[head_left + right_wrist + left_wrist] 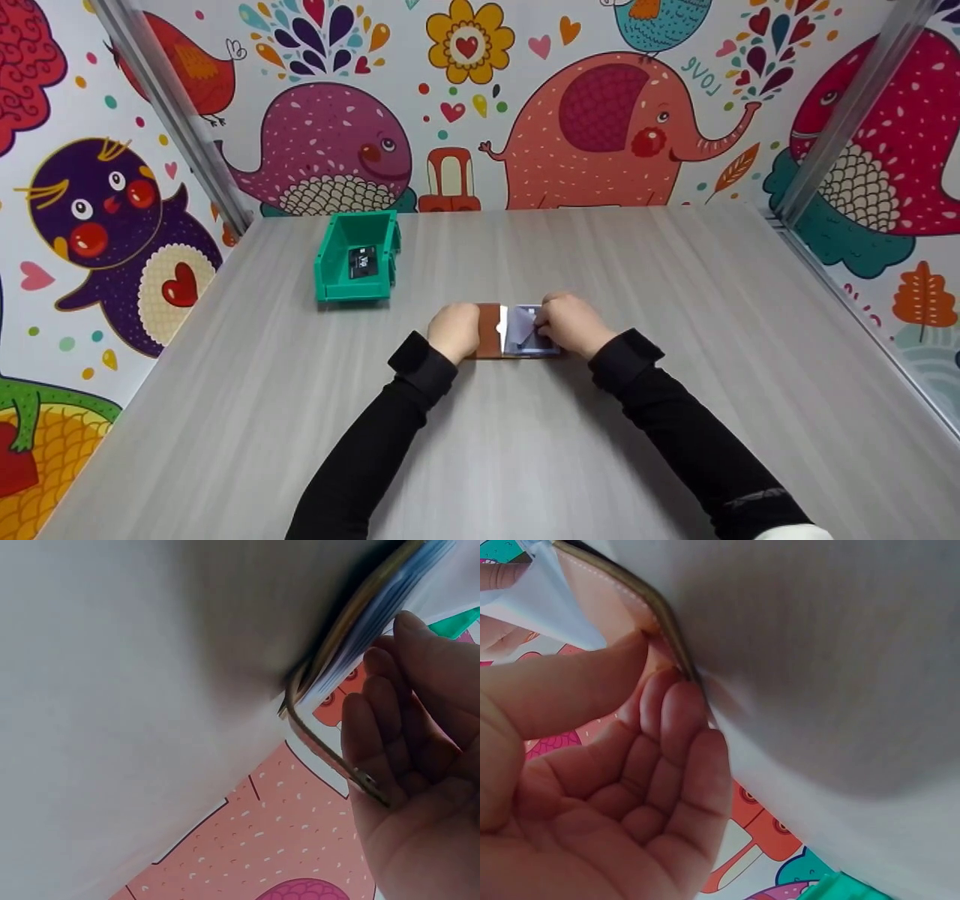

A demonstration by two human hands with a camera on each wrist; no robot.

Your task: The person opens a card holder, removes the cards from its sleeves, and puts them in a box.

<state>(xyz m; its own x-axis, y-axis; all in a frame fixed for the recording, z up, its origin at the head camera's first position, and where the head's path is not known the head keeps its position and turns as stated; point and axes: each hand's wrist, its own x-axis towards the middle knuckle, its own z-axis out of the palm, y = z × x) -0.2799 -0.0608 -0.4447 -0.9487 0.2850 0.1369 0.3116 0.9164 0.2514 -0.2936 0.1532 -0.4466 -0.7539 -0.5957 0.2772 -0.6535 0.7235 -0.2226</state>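
Note:
A brown card holder [490, 331] lies spread on the table, with clear plastic sleeves [523, 330] on its right half. My left hand [454, 332] holds its left cover; in the left wrist view, thumb and fingertips pinch the edge of the stitched cover [611, 596]. At the right half, my right hand [574, 324] pinches a sleeve that is partly lifted. From the right wrist, a strap [330, 754] with a metal snap curves out against the fingers, beside the stacked sleeve edges [360, 637]. The fingers hide part of the sleeves.
A green bin [354, 292] stands at the back left of the table, holding a black card [363, 262] with white print. Printed cartoon panels [465, 105] wall the table at the back and sides, with metal posts [851, 112] at the corners.

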